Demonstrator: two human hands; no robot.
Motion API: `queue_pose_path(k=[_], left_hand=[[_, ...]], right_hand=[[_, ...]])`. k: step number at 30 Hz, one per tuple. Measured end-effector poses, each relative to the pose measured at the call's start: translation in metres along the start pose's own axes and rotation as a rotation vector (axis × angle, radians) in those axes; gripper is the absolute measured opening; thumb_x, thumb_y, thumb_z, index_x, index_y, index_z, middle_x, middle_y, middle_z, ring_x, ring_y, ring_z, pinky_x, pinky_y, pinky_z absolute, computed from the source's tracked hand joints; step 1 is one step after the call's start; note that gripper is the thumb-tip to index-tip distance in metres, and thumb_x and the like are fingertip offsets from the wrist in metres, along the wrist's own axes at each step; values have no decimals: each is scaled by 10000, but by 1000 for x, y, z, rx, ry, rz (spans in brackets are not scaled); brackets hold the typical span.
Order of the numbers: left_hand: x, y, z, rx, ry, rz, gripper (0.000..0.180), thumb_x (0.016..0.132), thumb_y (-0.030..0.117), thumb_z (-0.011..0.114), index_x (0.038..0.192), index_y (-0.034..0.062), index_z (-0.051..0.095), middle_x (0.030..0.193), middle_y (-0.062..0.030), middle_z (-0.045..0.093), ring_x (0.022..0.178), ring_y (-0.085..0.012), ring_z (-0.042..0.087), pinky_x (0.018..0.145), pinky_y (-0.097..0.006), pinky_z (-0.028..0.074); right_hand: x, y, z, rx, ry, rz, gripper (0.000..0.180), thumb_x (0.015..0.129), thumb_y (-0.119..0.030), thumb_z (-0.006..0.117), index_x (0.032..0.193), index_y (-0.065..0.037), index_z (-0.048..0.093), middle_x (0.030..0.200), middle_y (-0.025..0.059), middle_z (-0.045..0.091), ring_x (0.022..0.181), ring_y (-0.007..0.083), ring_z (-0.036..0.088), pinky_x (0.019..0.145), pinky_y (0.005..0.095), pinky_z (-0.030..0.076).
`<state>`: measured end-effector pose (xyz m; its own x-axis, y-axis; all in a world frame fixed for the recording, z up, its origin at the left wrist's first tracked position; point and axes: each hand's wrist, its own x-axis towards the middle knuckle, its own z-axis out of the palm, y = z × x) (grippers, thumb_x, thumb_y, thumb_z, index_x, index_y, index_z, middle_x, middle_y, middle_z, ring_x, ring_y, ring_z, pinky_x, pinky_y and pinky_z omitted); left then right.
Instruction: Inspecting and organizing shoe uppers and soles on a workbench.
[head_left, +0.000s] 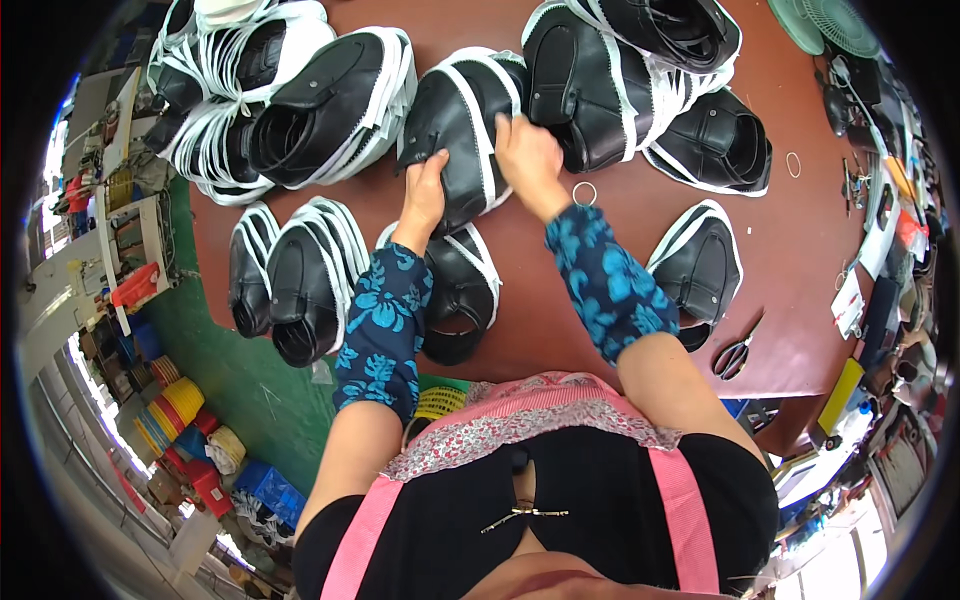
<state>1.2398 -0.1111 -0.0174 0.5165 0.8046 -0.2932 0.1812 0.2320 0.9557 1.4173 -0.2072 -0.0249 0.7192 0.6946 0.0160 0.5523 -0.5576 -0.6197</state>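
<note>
Black leather shoe uppers with white edging are spread over a reddish-brown table. One stack of uppers lies at the middle, between my two hands. On its near left part, my left hand is closed with the thumb pressed on the black leather. My right hand is curled at the stack's right side by the white edging, and its fingertips are partly hidden. A bundle of uppers sits just right of that hand. Below my left wrist lies another upper, partly covered by my sleeve.
Tied bundles of uppers fill the far left, and smaller stacks stand at the near left. One group lies at the near right, above scissors. A thin ring rests beside my right wrist. A green fan stands far right.
</note>
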Motion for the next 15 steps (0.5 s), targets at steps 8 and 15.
queue_pose_path(k=[8, 15], left_hand=[[-11, 14, -1, 7, -5, 57, 445, 1061, 155, 612, 1431, -86, 667, 1418, -127, 710, 1286, -235, 637, 1152, -372, 468], [-10, -4, -17, 44, 69, 145, 323, 1071, 167, 637, 1254, -82, 732, 1224, -77, 758, 1136, -182, 656, 1048, -356, 502]], right_hand=[[-32, -16, -6, 39, -78, -14, 469, 1159, -420, 552, 934, -33, 690, 753, 266, 745, 704, 506, 749, 668, 616, 605], [-86, -24, -20, 94, -202, -37, 464, 1155, -421, 552, 889, -57, 659, 744, 290, 714, 718, 526, 729, 679, 644, 573]])
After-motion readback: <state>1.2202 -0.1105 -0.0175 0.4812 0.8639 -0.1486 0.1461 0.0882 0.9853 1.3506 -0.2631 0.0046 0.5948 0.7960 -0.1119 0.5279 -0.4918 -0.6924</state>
